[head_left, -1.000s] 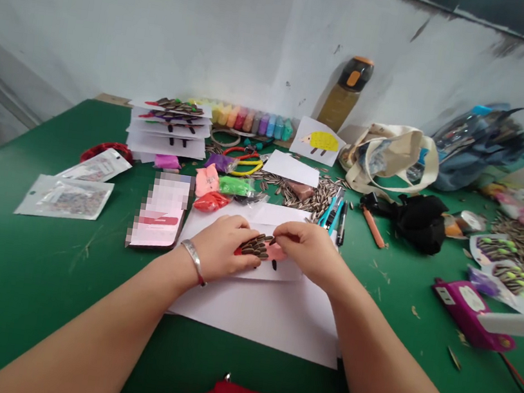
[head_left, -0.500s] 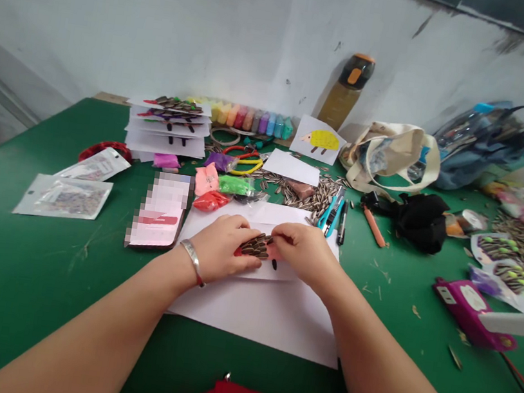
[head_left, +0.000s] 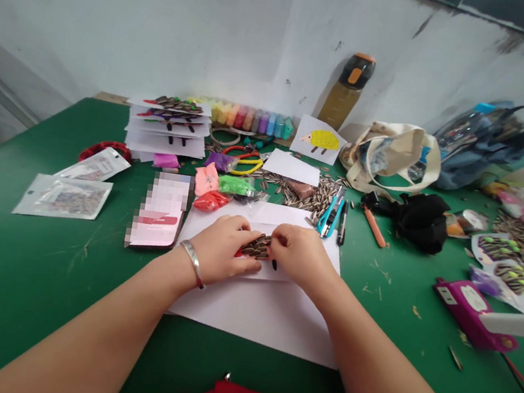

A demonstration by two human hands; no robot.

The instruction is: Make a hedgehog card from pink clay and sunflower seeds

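Striped sunflower seeds stand packed in a clay figure on a small white card, with red clay showing at its left end and a dark leg mark at its right. My left hand holds the figure's left side, thumb below and fingers above. Over the right end, my right hand is closed in a pinch against the seeds; whatever its fingertips grip is hidden. Larger white sheets lie beneath the card. Bags of red clay, green clay and pink clay sit just beyond.
A phone lies left of the sheets. Loose sunflower seeds, a blue cutter and a black pen lie beyond my right hand. Stacked cards, a bottle and bags line the wall. A magenta device is at right.
My right hand's fingertips have shifted slightly and tucked in closer over the figure's right end. My left hand stays in place.
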